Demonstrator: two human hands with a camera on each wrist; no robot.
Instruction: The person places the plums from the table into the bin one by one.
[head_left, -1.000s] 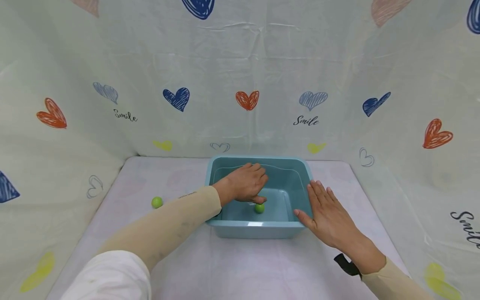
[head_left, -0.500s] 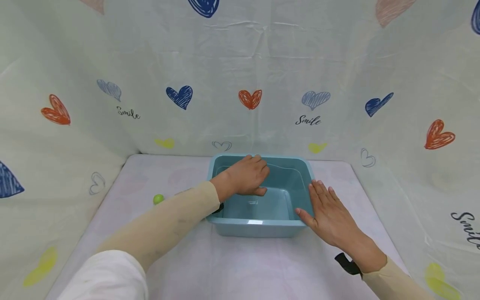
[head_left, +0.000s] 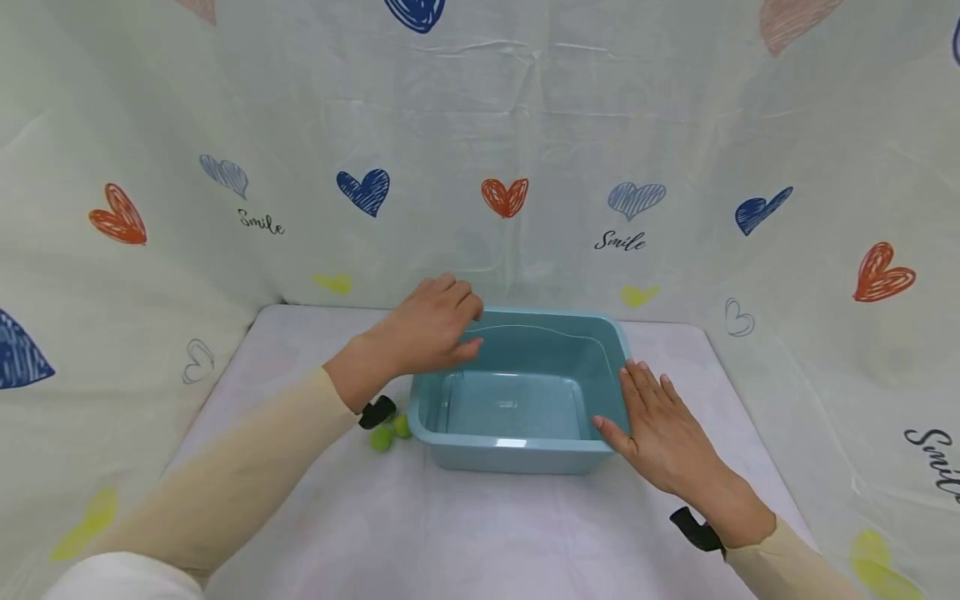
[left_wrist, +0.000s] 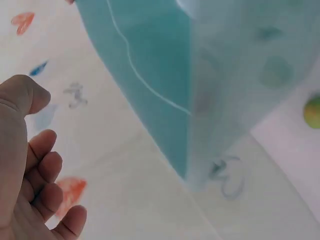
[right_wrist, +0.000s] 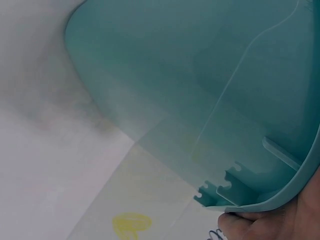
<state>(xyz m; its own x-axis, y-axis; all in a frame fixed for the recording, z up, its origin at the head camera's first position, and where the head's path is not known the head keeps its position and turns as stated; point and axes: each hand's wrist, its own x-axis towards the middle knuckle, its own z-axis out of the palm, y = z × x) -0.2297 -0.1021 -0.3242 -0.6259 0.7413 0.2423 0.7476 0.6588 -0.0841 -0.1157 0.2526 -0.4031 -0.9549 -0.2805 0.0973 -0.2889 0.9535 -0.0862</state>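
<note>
My left hand (head_left: 431,329) hovers over the left end of a light blue plastic basin (head_left: 517,445). In the left wrist view its fingers (left_wrist: 49,167) are loosely bent, and no object shows in them. My right hand (head_left: 660,433) lies along the basin's right rim, fingers straight in the head view. In the right wrist view part of that hand (right_wrist: 280,222) touches the rim's outer side. Green balls (head_left: 381,437) sit close together on the table beside the basin's left wall, partly hidden by the left wrist strap. One green ball (left_wrist: 313,113) shows at the left wrist view's edge.
The basin stands near the back of a table (head_left: 495,533) with a pale cover. A hanging sheet (head_left: 555,133) printed with hearts encloses the back and both sides. Black straps (head_left: 696,529) sit at both wrists.
My left hand has risen out of the basin and moved left. The green ball seen inside the basin is gone from there; green balls now show beside its left wall. My right hand stays put.
</note>
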